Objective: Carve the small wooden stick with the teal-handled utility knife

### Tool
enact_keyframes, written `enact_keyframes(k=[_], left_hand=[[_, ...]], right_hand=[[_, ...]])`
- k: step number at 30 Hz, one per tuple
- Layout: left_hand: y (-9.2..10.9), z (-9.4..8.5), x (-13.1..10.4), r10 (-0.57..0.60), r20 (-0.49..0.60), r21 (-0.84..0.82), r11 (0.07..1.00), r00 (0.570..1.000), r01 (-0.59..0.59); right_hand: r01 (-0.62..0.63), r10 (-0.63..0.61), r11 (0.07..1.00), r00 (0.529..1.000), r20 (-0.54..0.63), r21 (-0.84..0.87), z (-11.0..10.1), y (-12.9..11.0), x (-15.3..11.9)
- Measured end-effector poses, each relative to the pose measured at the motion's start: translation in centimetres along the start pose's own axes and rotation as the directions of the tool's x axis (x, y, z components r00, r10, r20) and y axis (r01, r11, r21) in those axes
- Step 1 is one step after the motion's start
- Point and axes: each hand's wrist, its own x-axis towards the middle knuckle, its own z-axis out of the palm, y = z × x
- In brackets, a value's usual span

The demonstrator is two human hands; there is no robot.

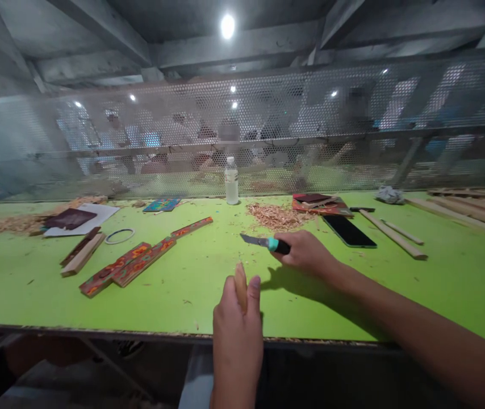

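A flat lime-green tabletop bears curled tan wood shavings; the right hand grips a black-and-teal metal-bladed knife over it; the left hand, near the front edge, clasps a slim light-brown wooden stick; the step looks like whittling, between cuts; another calls for blade to wood, thumb clear.

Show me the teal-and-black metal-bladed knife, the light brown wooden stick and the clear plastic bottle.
Teal-and-black metal-bladed knife point(272, 244), head view: teal collar.
Light brown wooden stick point(241, 285), head view: middle of its exposed length.
Clear plastic bottle point(231, 186), head view: middle of its body.
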Motion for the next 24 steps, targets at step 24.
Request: enact_keyframes(k=[24], left_hand=[[0.1, 0.0, -0.1, 0.007, 0.025, -0.03, 1.0, 1.0, -0.006]], right_hand=[[0.076, -0.079, 0.996, 0.995, 0.057, 0.046, -0.2, -0.1, -0.1]])
